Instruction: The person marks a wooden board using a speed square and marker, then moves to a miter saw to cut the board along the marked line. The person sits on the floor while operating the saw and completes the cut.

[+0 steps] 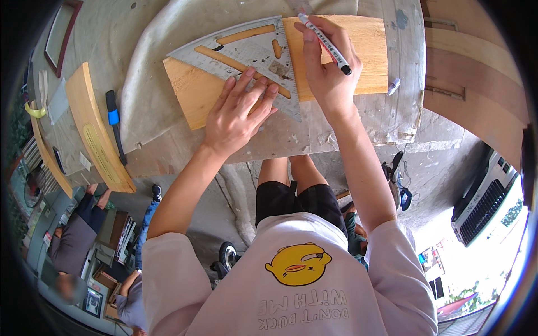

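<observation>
Resting on the gray triangle ruler [255,54], your left hand [238,115] has its fingers a little apart. It hides the ruler's lower part and some of the wood board [367,61] underneath. That board lies below both hands and sticks out past your fingers on each side. Your right hand [333,67] has its thumb and fingers closed on a white pen [327,46], just right of the ruler's straight edge. The pen's far end pokes past your right fingers, and its tip is hard to see. Your right hand covers a patch of board too. Up beyond those fingers, a see-through thing [302,7] is cut off by the top edge.

To the right of your right fingers, a small whitish-purple piece [394,85] sits on the table [336,134], near the board's end. Farther right, big brown sheets [476,67] run out of view. Well left of your left fingers lie a black tool with a blue band [114,116], a curved wood piece [84,98] and a dark red frame [70,39].
</observation>
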A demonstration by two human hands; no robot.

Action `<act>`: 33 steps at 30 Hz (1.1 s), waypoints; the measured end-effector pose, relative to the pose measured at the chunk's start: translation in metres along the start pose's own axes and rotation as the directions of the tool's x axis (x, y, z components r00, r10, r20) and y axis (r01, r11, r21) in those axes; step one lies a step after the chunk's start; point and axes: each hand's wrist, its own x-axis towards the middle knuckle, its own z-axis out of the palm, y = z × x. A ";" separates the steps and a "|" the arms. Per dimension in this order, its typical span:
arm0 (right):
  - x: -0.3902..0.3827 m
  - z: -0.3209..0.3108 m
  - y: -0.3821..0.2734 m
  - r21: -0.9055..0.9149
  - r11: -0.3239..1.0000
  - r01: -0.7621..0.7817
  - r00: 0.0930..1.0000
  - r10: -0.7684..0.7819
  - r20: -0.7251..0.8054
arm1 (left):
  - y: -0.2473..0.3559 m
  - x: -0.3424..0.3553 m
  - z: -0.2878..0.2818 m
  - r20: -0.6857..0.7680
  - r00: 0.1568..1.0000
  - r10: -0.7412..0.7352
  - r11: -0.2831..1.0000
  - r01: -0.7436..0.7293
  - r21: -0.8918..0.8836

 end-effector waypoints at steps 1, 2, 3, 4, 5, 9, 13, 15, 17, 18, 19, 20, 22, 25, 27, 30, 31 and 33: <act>-0.001 0.002 0.000 -0.006 1.000 0.009 1.000 -0.009 0.009 | 0.000 -0.001 0.000 0.004 1.000 -0.004 1.000 0.004 0.001; -0.002 0.002 0.001 -0.014 0.999 0.037 0.999 -0.037 0.017 | 0.000 -0.001 0.001 -0.005 1.000 -0.004 1.000 0.004 -0.002; -0.003 0.003 0.002 -0.021 0.998 0.065 0.998 -0.065 0.026 | -0.001 -0.002 0.002 -0.013 1.000 -0.004 1.000 0.004 -0.006; -0.003 0.003 0.003 -0.029 0.995 0.093 0.995 -0.092 0.035 | -0.001 -0.002 0.003 -0.022 1.000 -0.005 1.000 0.004 -0.010; -0.003 0.004 0.004 -0.027 0.994 0.105 0.994 -0.104 0.029 | 0.000 -0.002 0.003 -0.020 1.000 -0.006 1.000 0.006 -0.011; -0.002 0.002 0.004 -0.052 0.984 0.171 0.985 -0.169 0.031 | 0.001 0.001 0.001 -0.030 1.000 -0.007 1.000 0.007 -0.013; -0.013 -0.012 0.000 -0.095 0.974 0.207 0.971 -0.192 0.143 | -0.001 -0.002 0.005 -0.010 1.000 -0.019 0.999 0.018 -0.028; -0.029 -0.035 -0.015 -0.083 0.983 0.161 0.959 -0.137 0.247 | 0.000 -0.002 0.003 -0.021 1.000 -0.016 1.000 0.016 -0.026; -0.053 -0.060 -0.031 -0.083 0.991 0.107 0.937 -0.072 0.341 | 0.000 -0.001 0.003 -0.031 0.999 -0.010 1.000 0.009 -0.026; -0.068 -0.072 -0.038 -0.081 0.994 0.078 0.922 -0.041 0.385 | 0.001 -0.002 0.002 -0.035 0.999 -0.009 1.000 0.008 -0.020; -0.076 -0.082 -0.044 -0.084 0.995 0.047 0.904 -0.007 0.427 | 0.001 -0.002 0.002 -0.039 0.999 -0.005 1.000 0.004 -0.017; -0.080 -0.090 -0.047 -0.092 0.995 0.025 0.905 0.016 0.425 | 0.001 -0.003 0.004 -0.044 0.999 -0.008 1.000 0.007 -0.021; -0.084 -0.101 -0.053 -0.106 0.994 -0.018 0.905 0.061 0.421 | 0.001 -0.005 0.005 -0.054 0.998 -0.016 1.000 0.015 -0.027; -0.055 -0.085 -0.039 -0.008 0.999 -0.036 0.988 0.037 0.151 | 0.001 -0.003 0.003 -0.058 0.998 0.002 1.000 -0.002 -0.001; -0.028 -0.061 -0.028 0.035 0.991 -0.130 0.987 0.126 0.096 | 0.002 -0.001 0.002 -0.042 0.999 -0.005 1.000 0.005 -0.012; -0.003 -0.026 -0.004 0.072 0.996 -0.045 0.998 0.042 0.039 | 0.001 -0.001 0.003 -0.034 0.999 0.006 1.000 -0.006 0.005; 0.001 -0.018 0.001 0.060 0.998 -0.032 0.999 0.030 0.035 | 0.001 0.000 0.003 -0.034 0.999 0.013 1.000 -0.013 0.011; 0.003 -0.008 0.003 0.041 0.999 -0.010 0.999 0.009 0.038 | 0.001 -0.002 0.003 -0.039 0.999 0.012 1.000 -0.012 0.016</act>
